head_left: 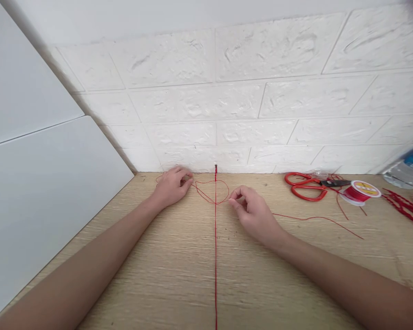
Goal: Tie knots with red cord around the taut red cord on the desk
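A straight red cord (215,256) runs from a dark peg (215,167) at the wall down to the bottom edge, with a short knotted stretch below the peg. Thin red thread (228,189) forms a loop across the cord, on both sides of it. To the left of the loop, my left hand (175,185) pinches the thread between thumb and fingers. My right hand (251,211) pinches the thread at the loop's right side, and a loose tail of thread trails out to the right from behind this hand.
Red-handled scissors (309,188) and a spool of red thread (359,192) lie at the right. Beyond them are braided red cords (406,206) and a clear bottle (408,169). A white panel (48,197) borders the wooden table (172,275) on the left; a white brick-patterned wall (179,101) stands behind.
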Tool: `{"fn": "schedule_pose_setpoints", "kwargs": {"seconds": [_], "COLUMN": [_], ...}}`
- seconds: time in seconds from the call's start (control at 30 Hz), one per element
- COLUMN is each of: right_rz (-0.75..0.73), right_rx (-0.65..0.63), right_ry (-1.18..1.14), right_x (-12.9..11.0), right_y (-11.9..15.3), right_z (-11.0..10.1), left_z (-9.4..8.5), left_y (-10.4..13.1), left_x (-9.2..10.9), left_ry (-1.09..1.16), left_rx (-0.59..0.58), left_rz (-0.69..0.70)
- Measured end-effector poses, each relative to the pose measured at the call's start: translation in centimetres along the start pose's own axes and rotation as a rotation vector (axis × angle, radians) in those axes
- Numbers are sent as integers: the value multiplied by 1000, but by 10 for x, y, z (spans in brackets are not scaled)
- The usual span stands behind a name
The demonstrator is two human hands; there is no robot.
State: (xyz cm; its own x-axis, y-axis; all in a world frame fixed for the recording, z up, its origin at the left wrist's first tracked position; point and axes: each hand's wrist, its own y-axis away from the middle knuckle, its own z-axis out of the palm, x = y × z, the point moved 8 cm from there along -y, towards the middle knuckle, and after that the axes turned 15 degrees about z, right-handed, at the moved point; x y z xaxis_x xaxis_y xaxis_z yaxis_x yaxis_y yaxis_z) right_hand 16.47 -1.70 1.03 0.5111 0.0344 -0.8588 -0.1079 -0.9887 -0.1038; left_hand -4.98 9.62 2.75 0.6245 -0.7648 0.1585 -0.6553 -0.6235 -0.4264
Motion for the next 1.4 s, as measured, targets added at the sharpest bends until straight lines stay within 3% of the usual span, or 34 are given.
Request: {"fn": "schedule_pose_setpoints", "kwargs": {"seconds": [0.13, 0.4, 0.5, 0.67, 0.8, 1.03, 1.2, 1.3, 1.4], "right_rz": [19, 110, 88, 101, 54, -45, -45, -56, -75], "right_rx": [16, 120, 150, 38, 55, 118, 117, 92, 88], "right_ry": [-281, -263, -360, -509, -309, 374, 542, 557, 549], "right_x": [2, 11, 10, 7, 1, -9, -5, -5, -6], "right_y": [-2, -2, -3, -3, 2, 10, 10, 10, 10], "right_z": [-7, -13, -17, -10, -10, -1, 4, 5, 6], "left_z": [0, 0, 0, 0, 0, 1, -4, -10, -5], "left_y": [0, -1, -1, -1, 0, -1, 0, 1, 1], "left_x": [0, 1, 1, 0, 0, 1, 4, 22, 52], "left_ry": [0, 7, -3, 0, 1, 14, -46, -72, 20], "left_rx": [0, -4, -6, -10, -6, -5, 22, 65, 27], "left_rz": [4, 0, 2, 4, 1, 6, 19, 97, 230]}}
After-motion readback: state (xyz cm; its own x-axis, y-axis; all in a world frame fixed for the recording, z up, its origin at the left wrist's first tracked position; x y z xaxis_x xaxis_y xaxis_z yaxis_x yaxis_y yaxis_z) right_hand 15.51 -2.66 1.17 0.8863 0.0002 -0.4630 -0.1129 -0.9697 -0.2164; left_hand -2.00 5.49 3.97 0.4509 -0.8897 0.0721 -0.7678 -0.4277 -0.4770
